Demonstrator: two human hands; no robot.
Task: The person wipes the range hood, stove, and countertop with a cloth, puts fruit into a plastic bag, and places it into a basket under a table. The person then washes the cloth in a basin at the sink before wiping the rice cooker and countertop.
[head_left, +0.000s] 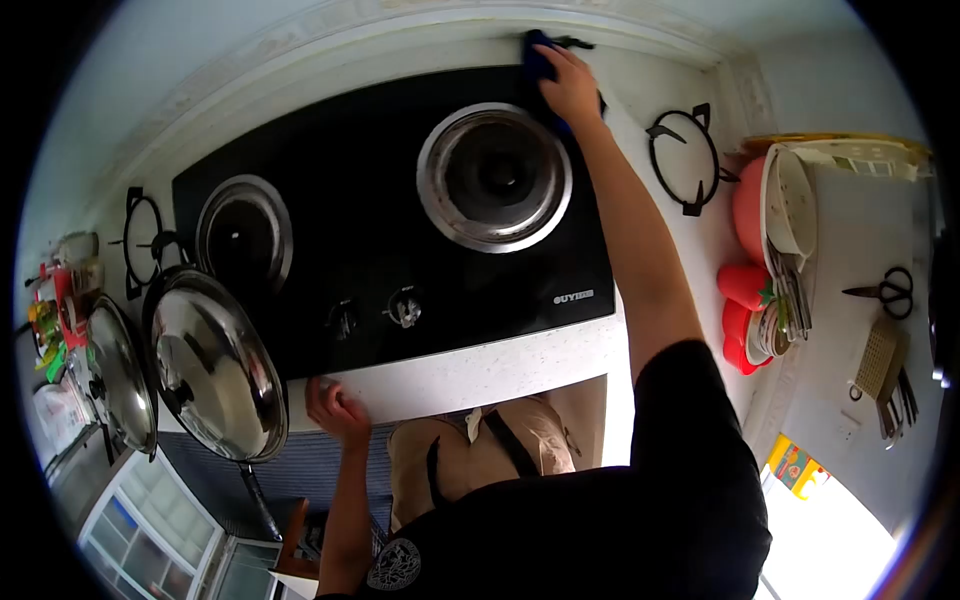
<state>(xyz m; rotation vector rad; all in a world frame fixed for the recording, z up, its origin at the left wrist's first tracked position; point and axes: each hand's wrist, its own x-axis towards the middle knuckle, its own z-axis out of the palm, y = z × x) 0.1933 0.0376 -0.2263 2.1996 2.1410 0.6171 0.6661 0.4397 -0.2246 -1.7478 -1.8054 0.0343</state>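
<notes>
My right hand [572, 88] reaches to the back right corner of the black glass gas stove [350, 225], its fingers closed on a dark blue cloth [538, 62]. The cloth lies at the stove's rear edge, partly hidden by the hand. Below the stove's front edge, my left hand [338, 412] is curled in a loose fist by the white counter edge, with nothing visible in it. The right burner [495, 178] and the left burner [243, 235] are bare of their pan supports. Two control knobs, one a shiny knob [405, 307], sit near the front.
Black pan supports lie on both sides: a right ring [685, 160] and a left ring [142, 240]. A lidded pan [215, 370] overlaps the stove's left front, beside another metal lid [122, 375]. Pink bowls [750, 208] and a red utensil holder [738, 330] stand right. Scissors [885, 293] hang on the wall.
</notes>
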